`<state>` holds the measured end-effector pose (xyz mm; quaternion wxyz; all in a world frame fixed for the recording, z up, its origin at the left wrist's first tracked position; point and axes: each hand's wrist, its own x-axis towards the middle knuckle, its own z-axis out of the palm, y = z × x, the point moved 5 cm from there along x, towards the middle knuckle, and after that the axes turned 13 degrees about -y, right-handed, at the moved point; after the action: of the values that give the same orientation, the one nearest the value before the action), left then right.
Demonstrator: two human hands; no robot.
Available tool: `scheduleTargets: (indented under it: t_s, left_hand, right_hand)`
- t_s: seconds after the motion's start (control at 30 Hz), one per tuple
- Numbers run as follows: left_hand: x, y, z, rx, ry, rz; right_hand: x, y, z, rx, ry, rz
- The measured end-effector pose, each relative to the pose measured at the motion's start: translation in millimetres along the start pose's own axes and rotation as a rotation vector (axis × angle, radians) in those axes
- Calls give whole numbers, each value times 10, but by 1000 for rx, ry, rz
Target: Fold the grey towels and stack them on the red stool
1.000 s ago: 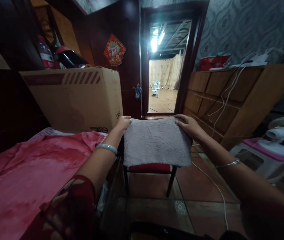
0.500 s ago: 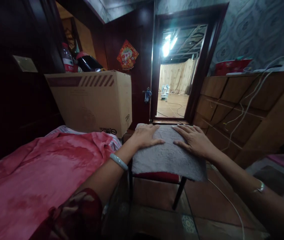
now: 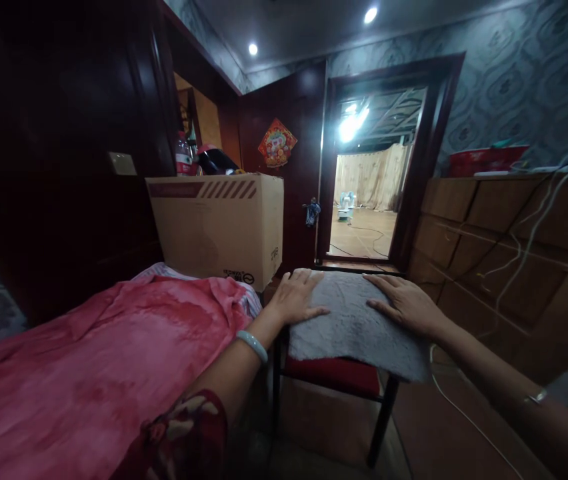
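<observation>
Head view: grey cloth [image 3: 351, 323] lies over the red chair seat [image 3: 337, 377], leaving a strip of red bare along the near edge; its near right corner extends past the seat's right side. Left hand [image 3: 295, 297] lies on the cloth's far left corner, fingers open and extended, thumb out toward the middle. Right hand [image 3: 407, 305] lies on its far right part, fingers open and extended, thumb inward.

Surroundings: pink blanket [image 3: 139, 340] left of the chair; cardboard box [image 3: 214, 227] behind the blanket, bottle [image 3: 183, 159] above the box's far edge. Wooden cabinet [image 3: 519, 250] to the right, red basin [image 3: 489, 160] on top near its far end; white cable [image 3: 469, 417] on the floor right of the chair.

Obscured: seat's far edge, under cloth and hands. Left forearm covers part of the blanket's right edge. Chair's lower left leg dark, indistinct. Cabinet cut off at right frame edge.
</observation>
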<state>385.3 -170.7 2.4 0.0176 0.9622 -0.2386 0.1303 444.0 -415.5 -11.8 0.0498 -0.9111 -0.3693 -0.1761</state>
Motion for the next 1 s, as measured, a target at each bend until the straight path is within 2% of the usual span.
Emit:
scheduleTargets:
  t_s: [0.07,0.17,0.3,0.4,0.47,0.53,0.6,0.7,0.83,0.9,1.0]
  left_hand:
    - [-284,-138,27,-5,-39,-77]
    - [-886,-361,95,27,-129,-164]
    - [-1947,-716,241,32,-251,-351]
    - [-2860,-919,282,39,-348,-599]
    - [-3469,-927,238,36,-430,-757]
    - [-4034,-819,148,20,-495,-882]
    - [-4551,-633,45,3,-528,-1015]
    - [-5234,-247,-68,2,-543,-1224]
    - [-5932,397,-118,26,-562,-1463]
    - [-6183,715,-112,3,-552,-1571]
    - [-6440,1107,-71,-50,-492,-1695]
  right_hand:
    - [15,13,13,1,-4,-11]
    - [29,36,20,-12,-4,-14]
    - [40,-47,-12,-45,-13,-18]
    - [88,-379,-75,-60,53,-100]
    - [152,-778,-85,-31,111,-221]
    - [228,-1286,-19,41,128,-368]
    - [298,-1856,144,141,89,-521]
    - [369,-2732,546,298,-26,-747]
    - [432,-3833,1170,475,-186,-978]
    - [454,-4365,1425,537,-242,-1049]
    - [475,-5092,1688,604,-280,-1111]
